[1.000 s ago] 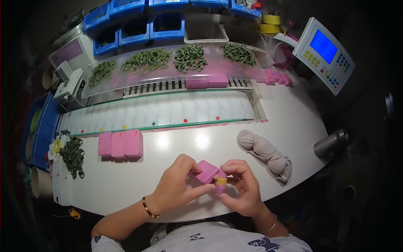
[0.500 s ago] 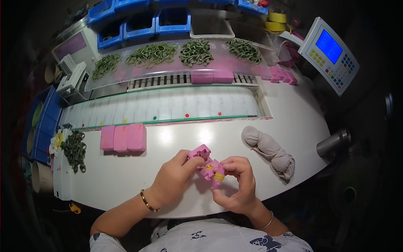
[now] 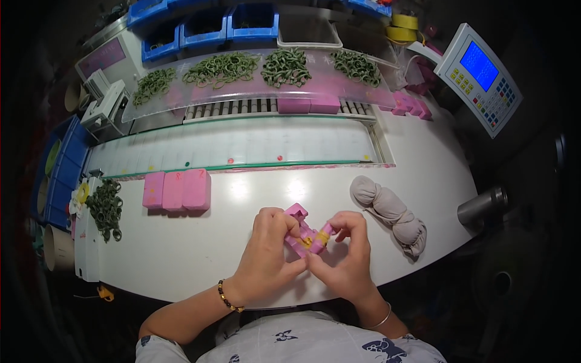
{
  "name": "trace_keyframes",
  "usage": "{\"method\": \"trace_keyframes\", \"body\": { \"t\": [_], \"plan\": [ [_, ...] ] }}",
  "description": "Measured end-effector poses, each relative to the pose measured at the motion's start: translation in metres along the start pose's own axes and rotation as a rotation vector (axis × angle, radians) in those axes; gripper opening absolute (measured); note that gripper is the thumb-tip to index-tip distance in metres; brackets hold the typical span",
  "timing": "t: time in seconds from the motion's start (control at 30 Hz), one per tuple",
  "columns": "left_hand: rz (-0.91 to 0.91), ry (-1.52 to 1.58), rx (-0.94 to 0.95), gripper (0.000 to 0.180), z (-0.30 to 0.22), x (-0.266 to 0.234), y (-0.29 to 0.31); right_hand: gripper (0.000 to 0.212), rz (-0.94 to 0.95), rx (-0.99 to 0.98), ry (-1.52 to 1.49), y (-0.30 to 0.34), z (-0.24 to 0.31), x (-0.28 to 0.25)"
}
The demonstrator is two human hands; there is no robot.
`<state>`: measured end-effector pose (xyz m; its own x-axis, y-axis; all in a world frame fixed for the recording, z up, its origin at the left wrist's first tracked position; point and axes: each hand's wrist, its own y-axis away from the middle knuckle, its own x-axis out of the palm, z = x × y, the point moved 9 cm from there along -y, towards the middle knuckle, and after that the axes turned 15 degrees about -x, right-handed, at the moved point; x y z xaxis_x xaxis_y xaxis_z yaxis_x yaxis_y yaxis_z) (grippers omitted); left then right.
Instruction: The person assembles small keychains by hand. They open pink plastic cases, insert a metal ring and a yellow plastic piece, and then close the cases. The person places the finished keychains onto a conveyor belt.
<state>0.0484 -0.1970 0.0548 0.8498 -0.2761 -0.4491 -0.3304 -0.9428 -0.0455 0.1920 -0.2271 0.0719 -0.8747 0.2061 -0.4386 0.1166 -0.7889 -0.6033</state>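
Note:
Above the near part of the white table, a pink rubber mould (image 3: pixel 296 212) is pulled open between my hands, with its notched inner faces showing. Small yellow wax-like pieces (image 3: pixel 307 242) show inside it, and yellow also shows on the part at the right. My left hand (image 3: pixel 259 257) is closed on the mould's left part, thumb along its lower edge. My right hand (image 3: pixel 346 261) pinches the right-hand part between thumb and fingers, bending it away. The fingers partly hide the mould's inside.
Three closed pink moulds (image 3: pixel 177 190) stand left of my hands. Dark green rings (image 3: pixel 106 209) are heaped at far left. A rolled grey cloth (image 3: pixel 390 215) lies at right. Behind run a white-slatted conveyor (image 3: pixel 242 145), a clear shelf (image 3: pixel 230 94) with green rings, and a control panel (image 3: pixel 480 78).
The mould has turned in my hands, and its right part is bent up and further right. My left thumb has moved to its lower edge. The conveyor's coloured dots have shifted left.

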Motion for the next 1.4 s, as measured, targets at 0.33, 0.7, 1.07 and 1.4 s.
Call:
{"method": "trace_keyframes", "body": {
  "t": [0.33,0.7,1.07,1.4],
  "plan": [
    [-0.121,-0.075,0.033,0.05,0.0,0.005,0.009,0.051,0.048,0.26,0.051,0.005,-0.02,0.033],
    [-0.109,-0.2,0.052,0.046,-0.01,0.011,0.018,0.057,0.036,0.362,-0.03,0.019,-0.029,0.031],
    [-0.082,-0.36,0.165,0.047,-0.027,0.019,0.031,0.058,0.04,0.234,0.081,0.022,-0.019,0.026],
    [-0.092,-0.117,0.24,0.038,-0.034,-0.014,0.016,0.071,0.185,0.282,-0.351,0.008,-0.025,0.026]
  ]
}}
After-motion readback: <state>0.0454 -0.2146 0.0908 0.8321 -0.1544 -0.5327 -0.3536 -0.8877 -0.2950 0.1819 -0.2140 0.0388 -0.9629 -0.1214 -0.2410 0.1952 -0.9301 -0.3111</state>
